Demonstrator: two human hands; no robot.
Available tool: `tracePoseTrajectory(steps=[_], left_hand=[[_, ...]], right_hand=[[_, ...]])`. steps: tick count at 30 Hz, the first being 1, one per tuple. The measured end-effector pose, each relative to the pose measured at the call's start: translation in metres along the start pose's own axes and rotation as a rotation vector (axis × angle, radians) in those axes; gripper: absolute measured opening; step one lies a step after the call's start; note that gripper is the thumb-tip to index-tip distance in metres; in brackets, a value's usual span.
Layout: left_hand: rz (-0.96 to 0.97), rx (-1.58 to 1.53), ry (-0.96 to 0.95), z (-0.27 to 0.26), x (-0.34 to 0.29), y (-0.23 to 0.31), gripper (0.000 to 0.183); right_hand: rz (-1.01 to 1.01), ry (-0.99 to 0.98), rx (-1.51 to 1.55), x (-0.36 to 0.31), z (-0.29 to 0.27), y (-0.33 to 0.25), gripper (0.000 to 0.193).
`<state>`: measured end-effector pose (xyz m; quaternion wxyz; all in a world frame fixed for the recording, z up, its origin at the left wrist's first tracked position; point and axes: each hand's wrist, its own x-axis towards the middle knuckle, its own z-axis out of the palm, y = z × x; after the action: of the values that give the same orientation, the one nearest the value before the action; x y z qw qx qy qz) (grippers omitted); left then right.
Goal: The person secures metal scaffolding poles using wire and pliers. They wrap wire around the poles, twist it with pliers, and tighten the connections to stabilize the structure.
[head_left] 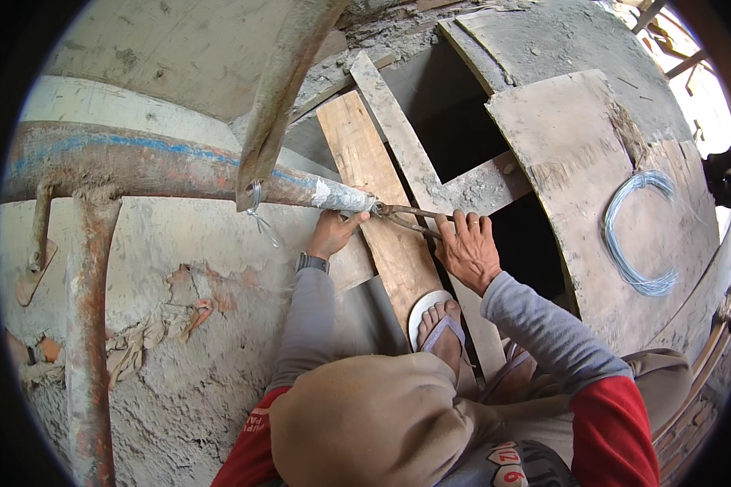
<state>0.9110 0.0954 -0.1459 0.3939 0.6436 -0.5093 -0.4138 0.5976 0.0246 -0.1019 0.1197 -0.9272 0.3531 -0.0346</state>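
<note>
A rusty metal pipe (pixel 203 174) with blue and white paint marks runs in from the left to its free end near the middle. My left hand (pixel 331 234), wearing a dark watch, is closed against the underside of that end; some of its fingers are hidden behind the pipe. A pair of pincers (pixel 414 219) is gripped in my right hand (pixel 469 252), fingers wrapped over the handles. The jaws meet the pipe's tip, where a bit of wire shows. Farther back, a twisted wire tie (pixel 256 203) hangs where a flat metal bar (pixel 280 97) crosses the pipe.
A coil of wire (pixel 617 235) lies on a plywood sheet (pixel 552 122) to the right. Wooden planks (pixel 353 138) bridge dark openings (pixel 455 122) in the floor. My sandalled foot (pixel 443 337) rests on one plank. A rusty upright post (pixel 89 325) stands at left.
</note>
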Motion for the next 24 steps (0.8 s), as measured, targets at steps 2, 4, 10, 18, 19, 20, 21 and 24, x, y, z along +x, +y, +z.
tracePoseTrajectory(steps=[2,4,10,18,19,20,21,24], left_hand=[[-0.018,0.031,0.006,0.003,-0.002,0.002,0.059],[-0.033,-0.071,0.006,0.007,-0.002,0.003,0.060],[-0.075,-0.062,0.076,0.018,-0.001,0.002,0.061],[-0.040,-0.004,0.094,0.018,0.000,0.001,0.063],[-0.037,0.002,0.099,0.019,0.000,0.003,0.063],[-0.033,0.006,0.109,0.019,0.000,0.004,0.063],[-0.031,0.010,0.117,0.020,-0.001,0.006,0.063],[-0.014,0.075,0.116,0.021,-0.002,0.014,0.060]], right_hand=[[-0.032,-0.084,-0.013,0.001,0.004,0.001,0.036],[-0.018,-0.168,-0.046,0.000,0.009,-0.001,0.032],[0.061,0.017,-0.124,-0.013,0.028,-0.024,0.048],[0.072,0.024,-0.263,-0.020,0.044,-0.031,0.051],[0.090,0.006,-0.302,-0.019,0.043,-0.032,0.049],[0.074,0.069,-0.286,-0.018,0.041,-0.032,0.049],[0.091,0.079,-0.292,-0.017,0.038,-0.035,0.049],[0.107,-0.069,-0.216,-0.014,0.025,-0.040,0.052]])
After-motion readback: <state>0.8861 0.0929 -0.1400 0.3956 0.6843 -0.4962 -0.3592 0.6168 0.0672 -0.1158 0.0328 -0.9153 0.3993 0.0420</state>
